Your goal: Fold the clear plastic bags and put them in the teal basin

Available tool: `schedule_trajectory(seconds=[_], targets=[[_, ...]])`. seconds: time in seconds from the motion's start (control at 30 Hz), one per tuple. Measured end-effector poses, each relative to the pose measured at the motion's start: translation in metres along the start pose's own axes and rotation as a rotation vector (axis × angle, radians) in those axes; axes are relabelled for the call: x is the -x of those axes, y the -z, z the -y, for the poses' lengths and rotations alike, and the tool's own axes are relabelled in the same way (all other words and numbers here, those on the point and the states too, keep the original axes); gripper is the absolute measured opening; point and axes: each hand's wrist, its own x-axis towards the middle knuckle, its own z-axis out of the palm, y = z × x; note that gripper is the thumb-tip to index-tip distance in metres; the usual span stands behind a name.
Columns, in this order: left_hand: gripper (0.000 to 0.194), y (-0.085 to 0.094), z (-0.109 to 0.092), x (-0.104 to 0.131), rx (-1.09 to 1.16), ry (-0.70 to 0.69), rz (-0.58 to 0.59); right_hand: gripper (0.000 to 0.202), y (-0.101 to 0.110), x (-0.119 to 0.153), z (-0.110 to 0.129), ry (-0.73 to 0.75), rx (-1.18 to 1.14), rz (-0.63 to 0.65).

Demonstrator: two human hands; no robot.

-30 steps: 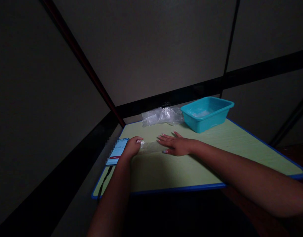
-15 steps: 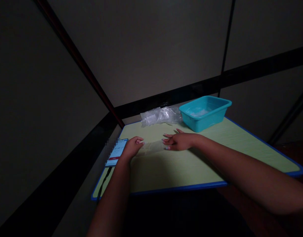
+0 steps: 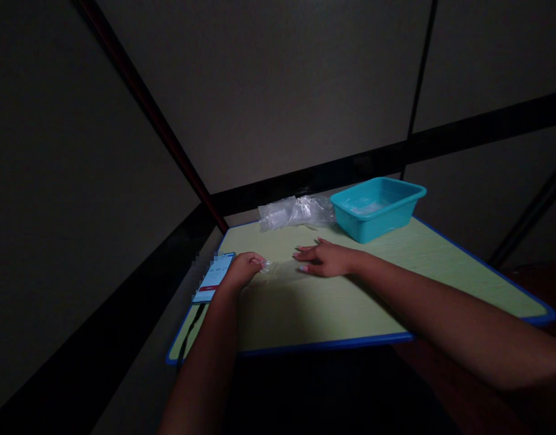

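Note:
A clear plastic bag (image 3: 282, 272) lies flat on the yellow-green table (image 3: 323, 308), hard to make out against its surface. My left hand (image 3: 246, 267) is closed, pinching a crumpled bit of the bag at its left end. My right hand (image 3: 325, 258) rests over the bag's right end, palm down with the fingers spread and pointing left. Whether its fingertips press on the plastic or just hover over it is hard to tell.
Crumpled clear plastic bags (image 3: 296, 212) lie along the table's back edge. Beside them stands a turquoise basin (image 3: 377, 220) with some clear plastic inside. A lit phone (image 3: 212, 281) with a dark strap (image 3: 191, 332) is at the left edge. Walls rise behind and left.
My right hand has slid slightly left along the bag. More crumpled plastic shows at my left fingertips, while the left hand has stayed nearly in place.

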Motion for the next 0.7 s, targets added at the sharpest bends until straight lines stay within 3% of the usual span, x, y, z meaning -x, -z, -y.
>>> schedule_trajectory(seconds=[0.5, 0.7], targets=[[0.008, -0.0001, -0.0108, 0.0070, -0.036, -0.038, 0.020, 0.058, -0.0016, -0.0007, 0.0022, -0.031, -0.041, 0.015], [0.018, -0.0007, -0.0090, 0.0060, -0.030, -0.032, 0.013, 0.055, -0.0010, -0.0004, 0.0025, -0.037, -0.044, 0.020]])
